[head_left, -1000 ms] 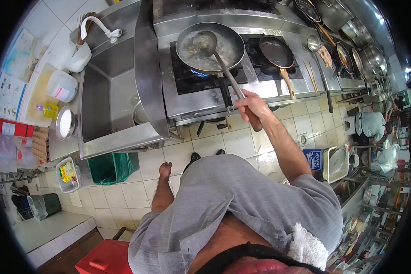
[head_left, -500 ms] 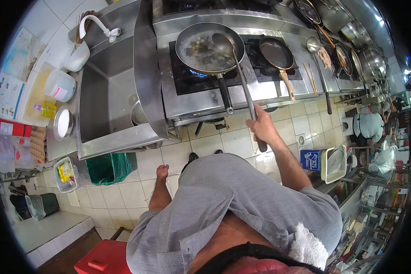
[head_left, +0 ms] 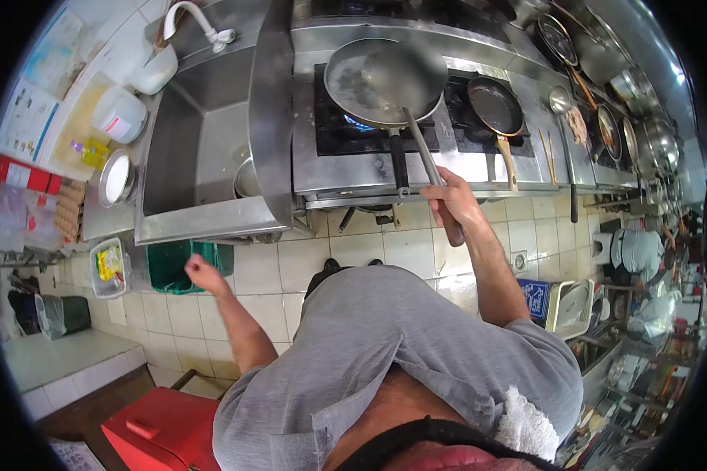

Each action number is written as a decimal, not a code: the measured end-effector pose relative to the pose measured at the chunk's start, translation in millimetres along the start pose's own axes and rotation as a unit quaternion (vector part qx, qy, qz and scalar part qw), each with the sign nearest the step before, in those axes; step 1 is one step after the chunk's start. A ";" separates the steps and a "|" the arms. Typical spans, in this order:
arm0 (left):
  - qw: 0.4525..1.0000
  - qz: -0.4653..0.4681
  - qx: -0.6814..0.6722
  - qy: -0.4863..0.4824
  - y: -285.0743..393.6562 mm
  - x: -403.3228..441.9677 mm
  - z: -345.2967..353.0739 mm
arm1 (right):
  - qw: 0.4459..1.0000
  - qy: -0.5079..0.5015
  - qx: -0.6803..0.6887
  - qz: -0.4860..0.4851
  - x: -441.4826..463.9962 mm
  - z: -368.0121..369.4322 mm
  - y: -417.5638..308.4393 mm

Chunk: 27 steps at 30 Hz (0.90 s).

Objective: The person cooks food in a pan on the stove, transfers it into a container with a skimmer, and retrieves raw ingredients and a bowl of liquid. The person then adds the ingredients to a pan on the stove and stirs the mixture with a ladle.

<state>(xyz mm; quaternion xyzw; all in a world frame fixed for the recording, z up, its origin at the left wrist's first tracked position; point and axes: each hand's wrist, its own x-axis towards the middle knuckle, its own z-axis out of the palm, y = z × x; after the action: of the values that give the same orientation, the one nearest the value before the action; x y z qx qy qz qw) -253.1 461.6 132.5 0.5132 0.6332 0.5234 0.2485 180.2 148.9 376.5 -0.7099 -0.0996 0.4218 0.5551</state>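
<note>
My right hand [head_left: 454, 206] is wrapped round the long handle of a metal ladle [head_left: 423, 145]. The ladle reaches forward over a frying pan [head_left: 346, 98], where a blurred patch hides its bowl and the pan's right half. Pale liquid shows in the pan's left part, and a blue flame [head_left: 359, 123] burns beneath. The pan's black handle [head_left: 399, 161] points toward me, left of the ladle. My left hand [head_left: 204, 275] is closed, slightly blurred, with nothing visible in it. From this view it overlaps a green-lined bin [head_left: 165, 271] below the sink.
On the right burner sits a smaller frying pan [head_left: 495, 106] with a wooden handle. Chopsticks [head_left: 548, 157] and another ladle [head_left: 564, 133] lie farther right. A steel sink [head_left: 212, 149] stands at left. A red box [head_left: 161, 428] is near my left side; a co-worker [head_left: 636, 255] is far right.
My left hand has swung outward to the left, toward the green-lined bin. My right hand keeps its grip on the ladle. The view has shifted a little, and a blurred patch now covers the pan's contents.
</note>
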 end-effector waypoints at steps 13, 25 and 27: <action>0.941 0.245 0.214 -0.092 107.2 327.9 50.7 | 0.979 0.061 -0.184 -0.061 25.4 62.8 2.8; 0.819 0.077 0.507 -0.257 106.7 385.9 87.8 | 0.917 -0.016 0.395 0.043 17.4 145.7 -16.7; 0.833 0.078 0.484 -0.258 106.7 383.5 83.7 | 0.924 0.011 0.382 0.029 28.7 140.9 -9.9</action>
<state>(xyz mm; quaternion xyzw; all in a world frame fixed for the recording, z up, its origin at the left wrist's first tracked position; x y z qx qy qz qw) -274.4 836.8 288.3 0.7318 0.6765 0.0163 0.0811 101.4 269.2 367.2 -0.4517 0.0955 0.4357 0.7727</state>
